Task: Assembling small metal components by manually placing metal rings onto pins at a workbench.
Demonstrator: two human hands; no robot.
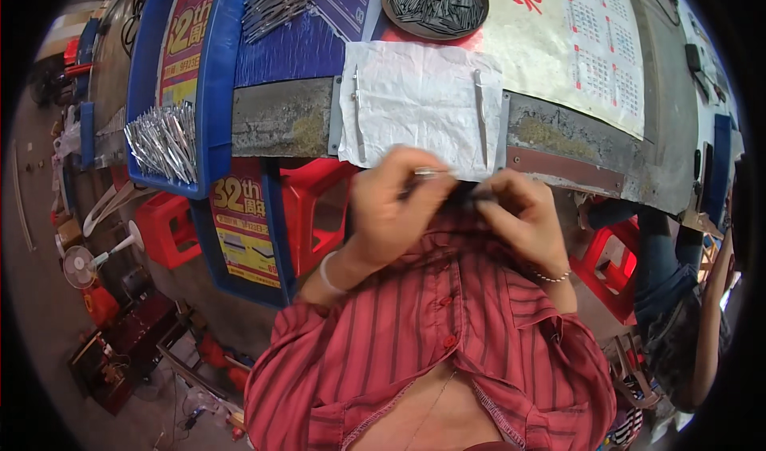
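1. Left hand point(399, 200): pinched, thumb and fingers together on a slim silver piece point(432, 173); motion blurs the detail.
2. Right hand point(523, 216): fingers curled inward, near the left hand but apart from it; whether it grips anything cannot be told, the fingertips being dark and blurred.
3. Silver piece: at the left hand's fingertips, by the near edge of the cloth point(419, 104) and in front of the striped shirt point(399, 307).
4. Cloth: white, creased, spread at the near side of the table point(279, 124); a left rod point(358, 116) and a right rod point(481, 108) lie on it, well apart, each pointing roughly away from the person.
5. Bowl point(444, 35): round, brown, beyond the cloth, filled with dark rods point(435, 3).
6. Blue tray point(217, 92): at left, with a heap of silver rods point(162, 144) at its near end.
7. Second heap point(279, 0): similar rods on a blue sheet point(291, 59), between tray and bowl.
8. Calendar point(594, 44): a pale sheet flat on the table, right of the bowl.
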